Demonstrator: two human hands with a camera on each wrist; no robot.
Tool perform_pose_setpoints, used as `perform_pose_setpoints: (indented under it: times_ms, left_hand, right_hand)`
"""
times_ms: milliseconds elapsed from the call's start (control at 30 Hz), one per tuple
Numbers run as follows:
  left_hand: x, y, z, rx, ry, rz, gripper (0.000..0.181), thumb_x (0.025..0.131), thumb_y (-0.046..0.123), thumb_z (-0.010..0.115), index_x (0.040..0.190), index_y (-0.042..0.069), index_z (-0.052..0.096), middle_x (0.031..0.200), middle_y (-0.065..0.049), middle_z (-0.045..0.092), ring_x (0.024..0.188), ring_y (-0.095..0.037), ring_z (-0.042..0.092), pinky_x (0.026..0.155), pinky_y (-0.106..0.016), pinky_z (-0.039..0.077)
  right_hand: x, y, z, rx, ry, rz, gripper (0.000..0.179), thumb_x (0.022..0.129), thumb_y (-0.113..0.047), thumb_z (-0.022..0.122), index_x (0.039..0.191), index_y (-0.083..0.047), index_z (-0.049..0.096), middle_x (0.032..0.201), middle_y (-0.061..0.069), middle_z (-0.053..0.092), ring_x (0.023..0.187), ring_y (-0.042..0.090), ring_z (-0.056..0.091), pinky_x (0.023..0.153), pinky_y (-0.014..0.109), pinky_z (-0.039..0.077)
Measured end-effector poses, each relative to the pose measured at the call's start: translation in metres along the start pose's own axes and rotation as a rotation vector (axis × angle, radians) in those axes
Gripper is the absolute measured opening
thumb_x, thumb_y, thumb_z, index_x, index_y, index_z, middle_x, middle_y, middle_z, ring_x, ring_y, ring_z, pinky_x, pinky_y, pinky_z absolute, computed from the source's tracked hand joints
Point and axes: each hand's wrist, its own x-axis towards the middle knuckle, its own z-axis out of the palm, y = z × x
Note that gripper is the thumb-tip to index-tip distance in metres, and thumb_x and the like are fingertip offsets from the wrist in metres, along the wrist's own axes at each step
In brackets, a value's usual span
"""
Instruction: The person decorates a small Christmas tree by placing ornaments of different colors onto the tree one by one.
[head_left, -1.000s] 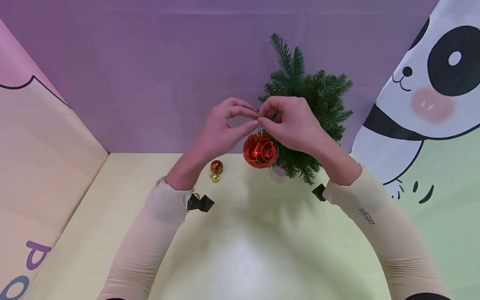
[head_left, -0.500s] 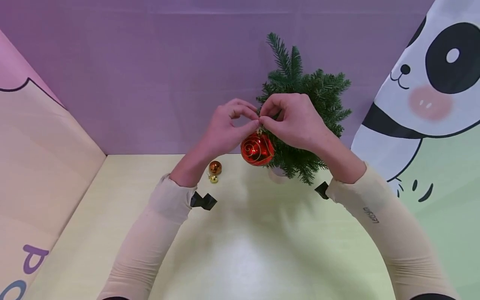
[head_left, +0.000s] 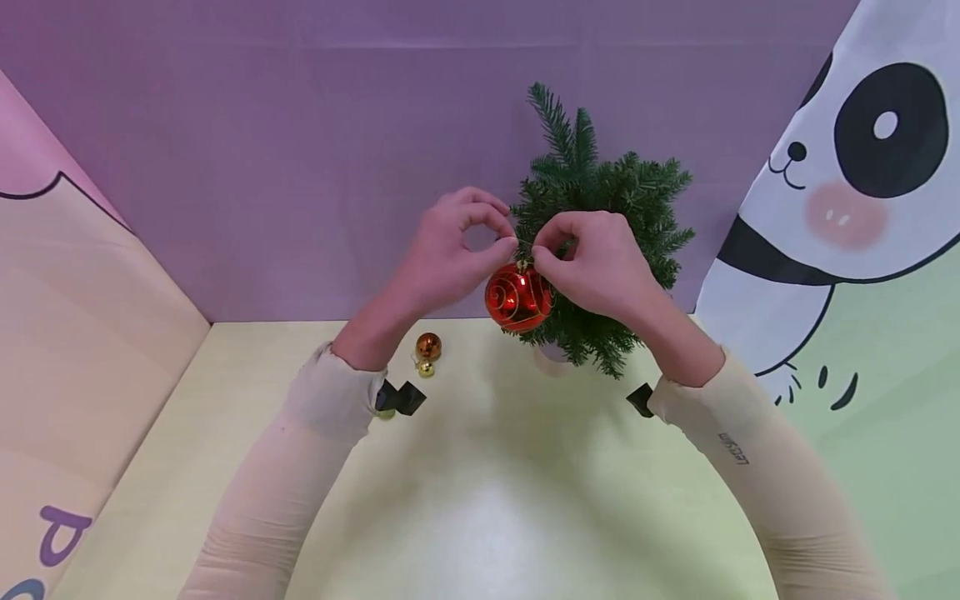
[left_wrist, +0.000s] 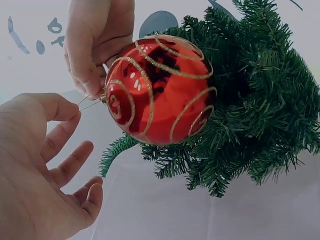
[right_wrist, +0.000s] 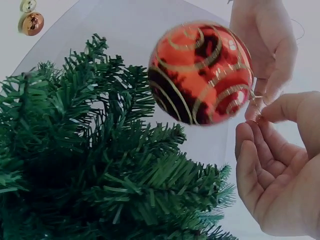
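Note:
A shiny red Christmas bauble point(head_left: 519, 298) with gold glitter swirls hangs between the two hands, in front of a small green artificial Christmas tree point(head_left: 600, 192). My left hand point(head_left: 459, 250) pinches the thin hanging string point(left_wrist: 91, 104) of the bauble between thumb and index finger. Closer to the gold cap point(head_left: 522, 266), my right hand point(head_left: 592, 260) also pinches the string with thumb and index fingertip. In the right wrist view the bauble point(right_wrist: 201, 74) hangs beside the branches point(right_wrist: 145, 170), and the left hand point(right_wrist: 267, 45) shows behind it.
On the pale table point(head_left: 487, 500), left of the tree, lie a copper bauble point(head_left: 428, 346) and a small gold bauble point(head_left: 426, 368). Another gold bauble point(head_left: 386, 413) is partly hidden by the left cuff. A purple cloth point(head_left: 300, 167) stands behind; a panda-print cloth point(head_left: 847, 167) is at right.
The hands, fingertips together before, have drawn slightly apart, with the string showing between them. The red bauble has swung and turned a little beneath them.

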Motion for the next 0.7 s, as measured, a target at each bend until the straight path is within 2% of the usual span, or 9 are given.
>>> perform_pose_setpoints:
  times_ms: [100, 267, 400, 500, 600, 700]
  left_hand:
    - [0.004, 0.001, 0.002, 0.017, -0.006, -0.005, 0.009, 0.091, 0.017, 0.066, 0.086, 0.013, 0.072, 0.114, 0.003, 0.06, 0.116, -0.016, 0.047, 0.096, -0.034, 0.038]
    - [0.006, 0.003, 0.007, 0.033, -0.037, 0.002, 0.01, 0.092, 0.019, 0.066, 0.086, 0.014, 0.072, 0.115, 0.002, 0.06, 0.117, -0.018, 0.046, 0.096, -0.034, 0.039]
    - [0.013, 0.0, 0.011, 0.038, -0.016, 0.029, 0.01, 0.092, 0.017, 0.065, 0.086, 0.013, 0.073, 0.113, -0.001, 0.061, 0.115, -0.018, 0.047, 0.096, -0.034, 0.037]
    - [0.022, -0.002, 0.013, 0.045, 0.005, 0.027, 0.01, 0.092, 0.016, 0.065, 0.086, 0.012, 0.072, 0.109, 0.0, 0.061, 0.111, -0.017, 0.048, 0.094, -0.034, 0.038]
    - [0.03, -0.003, 0.014, 0.035, 0.017, -0.013, 0.01, 0.092, 0.017, 0.064, 0.087, 0.013, 0.072, 0.107, 0.002, 0.06, 0.109, -0.016, 0.048, 0.093, -0.033, 0.038]
    - [0.037, -0.003, 0.015, 0.017, 0.007, -0.092, 0.009, 0.094, 0.02, 0.063, 0.091, 0.015, 0.071, 0.109, 0.004, 0.059, 0.111, -0.015, 0.047, 0.094, -0.03, 0.038]
  right_hand:
    - [-0.005, 0.004, -0.001, -0.004, 0.031, -0.016, 0.016, 0.094, -0.022, 0.06, 0.098, -0.011, 0.071, 0.083, -0.001, 0.066, 0.055, 0.018, 0.052, 0.055, 0.035, 0.044]
    - [-0.015, 0.008, -0.003, -0.09, 0.103, -0.092, 0.015, 0.096, -0.02, 0.061, 0.101, -0.009, 0.07, 0.084, 0.001, 0.067, 0.057, 0.015, 0.053, 0.057, 0.033, 0.046]
    - [-0.014, 0.008, -0.006, -0.096, 0.136, -0.113, 0.014, 0.095, -0.019, 0.062, 0.099, -0.007, 0.07, 0.085, 0.002, 0.067, 0.059, 0.014, 0.053, 0.057, 0.033, 0.046]
    - [-0.008, 0.006, -0.008, -0.136, 0.144, -0.114, 0.015, 0.095, -0.02, 0.062, 0.098, -0.008, 0.071, 0.086, 0.002, 0.067, 0.064, 0.015, 0.055, 0.06, 0.033, 0.046]
    - [0.001, 0.003, -0.01, -0.206, 0.153, -0.104, 0.017, 0.094, -0.021, 0.06, 0.095, -0.009, 0.072, 0.087, 0.003, 0.066, 0.069, 0.016, 0.055, 0.061, 0.033, 0.046]
    - [0.011, 0.001, -0.013, -0.262, 0.156, -0.075, 0.019, 0.094, -0.021, 0.059, 0.094, -0.009, 0.073, 0.088, 0.004, 0.066, 0.071, 0.018, 0.056, 0.061, 0.034, 0.046]
